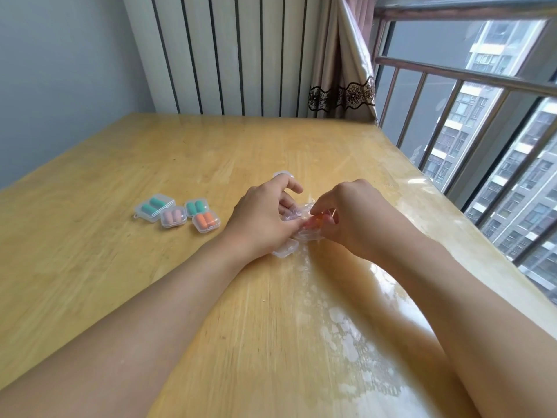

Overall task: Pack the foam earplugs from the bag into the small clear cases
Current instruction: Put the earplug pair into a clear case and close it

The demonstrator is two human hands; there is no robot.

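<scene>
Table (126, 267) of pale varnished wood fills most of the view, glossy along its right side beside a barred window (470, 122); a curtain (340, 70) with a dark lace band hangs at the far corner. No writing or brand can be read on anything here.

On the left part of the table four filled cases sit clustered and shut: a larger teal case (154, 207) holding two teal earplugs, a pink case (173, 216) with two pink ones touching it, a smaller teal case (196, 207) just behind, and an orange case (206, 222) with two orange earplugs at the front right of the group.

Near the middle, both hands meet over crumpled clear plastic, seemingly the bag (297, 211), though its outline is hard to make out. The left hand (265, 218) has its fingers curled down onto the plastic, pinning it. The right hand (352, 218) has thumb and forefinger pinched together at the plastic, where an orange earplug (319, 219) shows between the fingertips; whether the pinch is on the earplug itself or on the film around it cannot be told.

An empty clear case (284, 248) lies just under the left wrist, and another clear case (283, 175) peeks out beyond the left fingers.
</scene>
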